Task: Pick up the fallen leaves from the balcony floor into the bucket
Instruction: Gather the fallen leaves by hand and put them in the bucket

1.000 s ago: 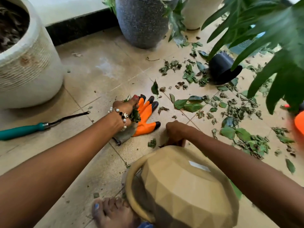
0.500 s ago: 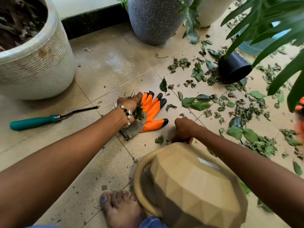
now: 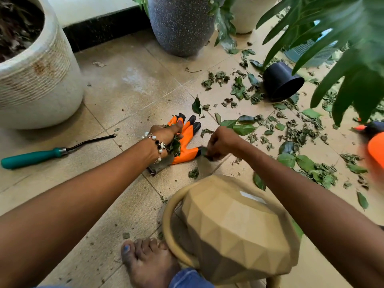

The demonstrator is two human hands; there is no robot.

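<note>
Left hand (image 3: 166, 133) was low over the tiled balcony floor (image 3: 128, 84), fingers curled tight around a wad of crumpled leaves (image 3: 175, 145) that bulged out below the palm. It sat directly over an orange work glove (image 3: 186, 142) lying flat on the tiles; whether it touched the glove could not be told. Probable reason for holding the wad: gathering a handful before one trip to the bucket.

Right hand (image 3: 221, 143) was just beside the glove's thumb, fingers bunched together and pinching a dark green leaf (image 3: 204, 152) at or just above floor level.

Faceted tan bucket (image 3: 232, 229) sat nearest the camera, tilted with its mouth toward the person's bare foot (image 3: 145, 260), between the two forearms. Judged placed there so both hands could drop leaves in with a short reach. Its contents could not be made out.

Fallen leaves (image 3: 307, 163) remained thick across the right half of the floor, around a tipped black nursery pot (image 3: 280, 82) and under the overhanging green fronds (image 3: 340, 48). One small leaf (image 3: 193, 173) lay just ahead of the bucket.

Teal-handled hand weeder (image 3: 41, 154) lay well apart on the left, near a white ribbed planter (image 3: 41, 84). Speckled grey planter (image 3: 180, 26) stood at the back.

Judgement: task early, most leaves uncollected.
</note>
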